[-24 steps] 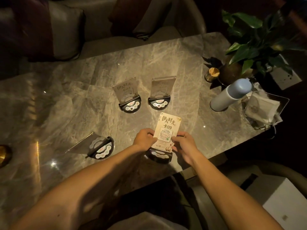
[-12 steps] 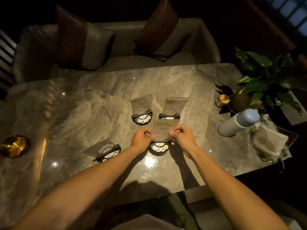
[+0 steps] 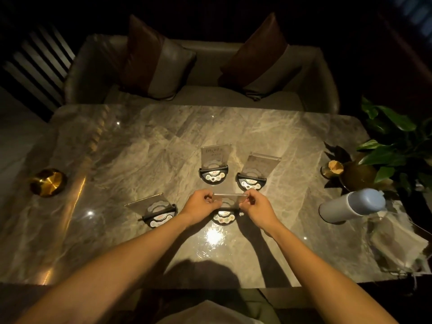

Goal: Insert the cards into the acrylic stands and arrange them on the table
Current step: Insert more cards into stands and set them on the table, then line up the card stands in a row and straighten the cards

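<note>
Several acrylic stands with black half-round bases stand on the marble table [image 3: 292,242]. My left hand [image 3: 201,205] and my right hand [image 3: 256,206] pinch the two upper corners of the nearest stand [image 3: 224,217], seen almost edge-on from above. Whether a card sits inside it is hard to tell. Behind it, one stand [image 3: 214,164] holds a printed card, and another stand [image 3: 253,171] to its right tilts back. A fourth stand [image 3: 155,210] leans low at the left.
A brass dish [image 3: 48,182] sits at the left edge. At the right are a pale blue bottle [image 3: 350,206] lying down, a potted plant [image 3: 385,164], a small cup [image 3: 333,168] and a clear napkin holder [image 3: 397,244]. A sofa with cushions [image 3: 201,73] lies beyond.
The card I held above the near stand a second ago is no longer raised. Both hands moved the stand away from the table's edge, and my head has tilted up.
</note>
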`<state>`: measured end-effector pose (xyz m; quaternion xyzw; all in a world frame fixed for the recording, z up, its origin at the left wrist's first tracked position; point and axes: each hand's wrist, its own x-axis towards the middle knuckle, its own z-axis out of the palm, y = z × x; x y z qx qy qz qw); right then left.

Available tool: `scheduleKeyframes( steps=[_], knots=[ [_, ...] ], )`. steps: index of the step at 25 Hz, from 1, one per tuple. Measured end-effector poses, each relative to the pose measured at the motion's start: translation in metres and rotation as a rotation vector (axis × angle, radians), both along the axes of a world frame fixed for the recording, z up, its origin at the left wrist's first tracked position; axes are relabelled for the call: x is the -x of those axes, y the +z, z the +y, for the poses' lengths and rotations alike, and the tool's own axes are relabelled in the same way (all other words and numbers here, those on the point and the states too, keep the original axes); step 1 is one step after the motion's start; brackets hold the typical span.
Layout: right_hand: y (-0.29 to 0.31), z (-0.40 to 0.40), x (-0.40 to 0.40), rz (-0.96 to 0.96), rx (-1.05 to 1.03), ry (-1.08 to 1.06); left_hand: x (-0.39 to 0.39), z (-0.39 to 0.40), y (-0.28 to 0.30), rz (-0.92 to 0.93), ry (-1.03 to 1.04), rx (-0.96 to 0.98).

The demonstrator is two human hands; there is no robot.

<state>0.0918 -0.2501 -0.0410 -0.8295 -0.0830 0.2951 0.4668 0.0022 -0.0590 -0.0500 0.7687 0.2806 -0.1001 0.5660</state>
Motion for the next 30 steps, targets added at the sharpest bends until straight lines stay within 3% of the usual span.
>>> scheduleKeyframes(
  steps=[5,13,19,25,30],
  knots=[
    [0.018,-0.007,-0.032,-0.015,0.048,0.166,-0.028,0.005,0.055,-0.136,-0.092,0.177],
    [0.036,-0.025,-0.096,-0.118,-0.050,-0.325,-0.112,-0.027,0.064,-0.123,0.076,0.032],
    [0.020,-0.030,-0.135,0.153,-0.102,-0.090,-0.152,-0.058,0.020,0.037,0.041,-0.046],
    [0.002,-0.034,-0.151,0.161,-0.116,-0.040,-0.160,-0.070,0.018,0.097,0.189,-0.115],
    [0.030,-0.049,-0.159,0.203,-0.173,-0.052,-0.154,-0.076,0.034,0.017,0.214,-0.063]
  ],
)
